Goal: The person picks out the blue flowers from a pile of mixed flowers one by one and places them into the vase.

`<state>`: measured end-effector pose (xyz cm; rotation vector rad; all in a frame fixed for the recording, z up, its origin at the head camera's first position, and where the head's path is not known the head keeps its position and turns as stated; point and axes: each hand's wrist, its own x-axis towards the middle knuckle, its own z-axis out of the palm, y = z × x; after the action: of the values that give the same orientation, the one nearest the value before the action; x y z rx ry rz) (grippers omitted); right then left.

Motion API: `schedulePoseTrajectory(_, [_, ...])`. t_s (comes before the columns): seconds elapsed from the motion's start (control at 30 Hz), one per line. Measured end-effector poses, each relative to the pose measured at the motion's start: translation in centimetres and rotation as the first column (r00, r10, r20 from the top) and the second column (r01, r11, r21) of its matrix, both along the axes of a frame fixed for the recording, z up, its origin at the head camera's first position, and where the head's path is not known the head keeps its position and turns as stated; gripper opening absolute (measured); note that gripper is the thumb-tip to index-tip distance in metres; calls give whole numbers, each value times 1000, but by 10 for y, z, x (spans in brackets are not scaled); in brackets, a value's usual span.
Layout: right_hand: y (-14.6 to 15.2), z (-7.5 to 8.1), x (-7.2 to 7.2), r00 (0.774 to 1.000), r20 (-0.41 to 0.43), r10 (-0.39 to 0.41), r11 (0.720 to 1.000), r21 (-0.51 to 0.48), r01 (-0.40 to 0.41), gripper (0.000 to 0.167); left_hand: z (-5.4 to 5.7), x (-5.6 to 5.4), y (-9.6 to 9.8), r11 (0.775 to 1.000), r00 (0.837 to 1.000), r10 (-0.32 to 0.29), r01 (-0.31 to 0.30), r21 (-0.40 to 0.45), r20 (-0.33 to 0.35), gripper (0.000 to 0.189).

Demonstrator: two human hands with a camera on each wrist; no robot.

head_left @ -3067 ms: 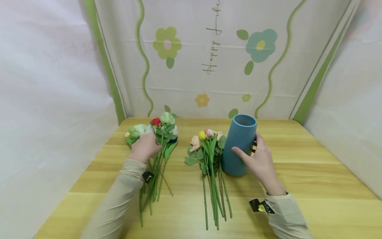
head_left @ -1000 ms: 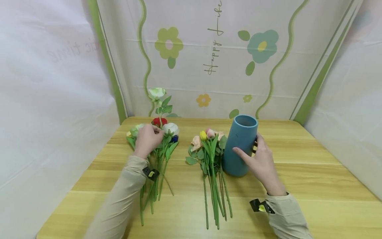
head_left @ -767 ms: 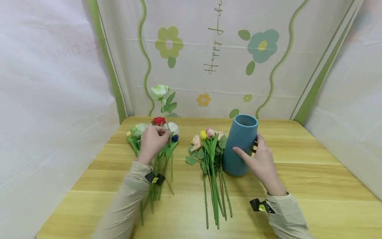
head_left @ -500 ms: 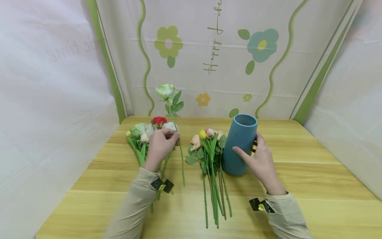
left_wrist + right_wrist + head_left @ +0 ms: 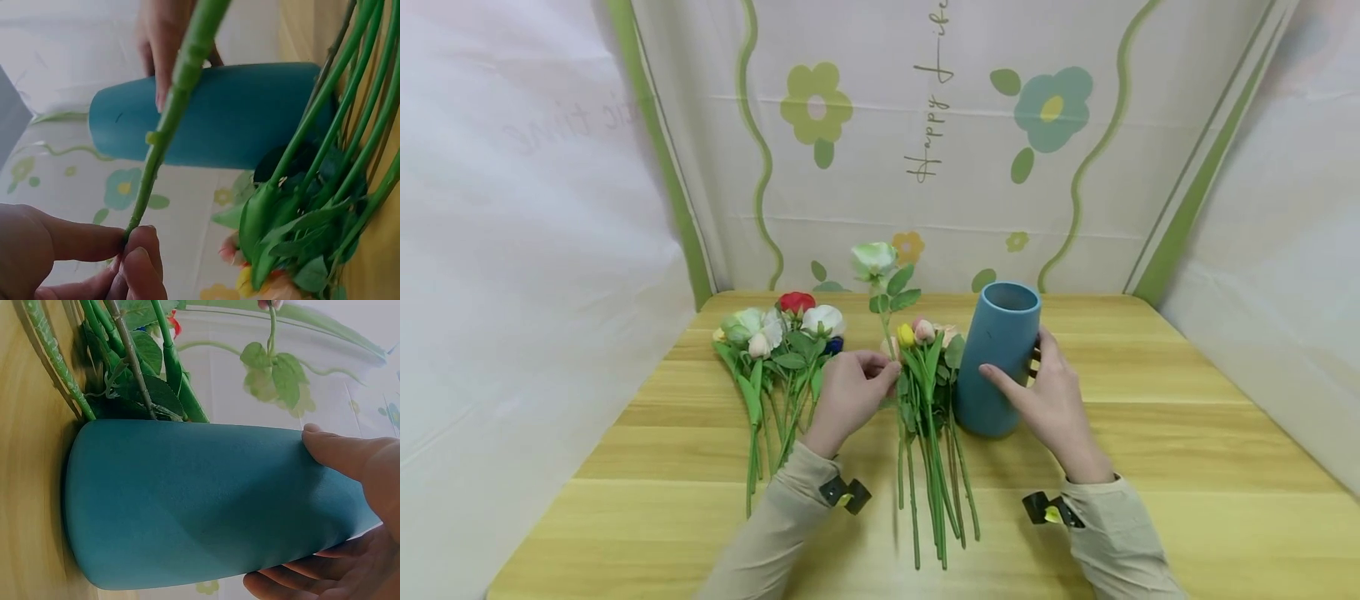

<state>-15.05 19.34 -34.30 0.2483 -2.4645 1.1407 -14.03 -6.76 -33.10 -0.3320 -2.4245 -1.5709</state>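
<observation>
Between thumb and fingers, my left hand pinches the green stem of a single pale green-white artificial rose. The bloom is upright, and the stem hangs in front of the right-hand flower bunch. My right hand curls round the right side of a blue vase, which stands on the table; thumb and fingers lie on opposite sides of it. In the right wrist view the vase wall fills the middle, with the right thumb against it.
One bunch with a red rose, white blooms and green leaves lies at the left on the wooden table. Another bunch with a yellow tulip and pink blooms lies just left of the vase. A printed curtain encloses the back and sides.
The left hand has lifted the pale green rose out of the left bunch and carried it right, over the other bunch. The right hand and vase stay in place.
</observation>
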Motion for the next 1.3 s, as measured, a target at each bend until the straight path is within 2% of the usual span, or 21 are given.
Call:
schedulePoseTrajectory(0.37, [0,1,-1,1000,-14,12,1000,-1,-12,98,-15,6,27,993,992,-113,115,-31,52,14])
schedulePoseTrajectory(0.77, [-2,-1,-1,1000,-11,7,1000,-8,-7,97,-28,3,46,980,991,-114,123,-158,67,13])
schedulePoseTrajectory(1.0, [-3,-2,1,1000,5,6,1000,-6,-6,97,-32,5,46,953,994,-111,106,-283,0,15])
schedulePoseTrajectory(1.07, [-3,-2,2,1000,9,7,1000,-7,-7,98,-33,4,46,949,994,-109,100,-299,-14,14])
schedulePoseTrajectory(1.3, [-2,0,1,1000,-6,7,1000,-17,-7,96,-35,0,47,940,992,-126,120,-318,2,14])
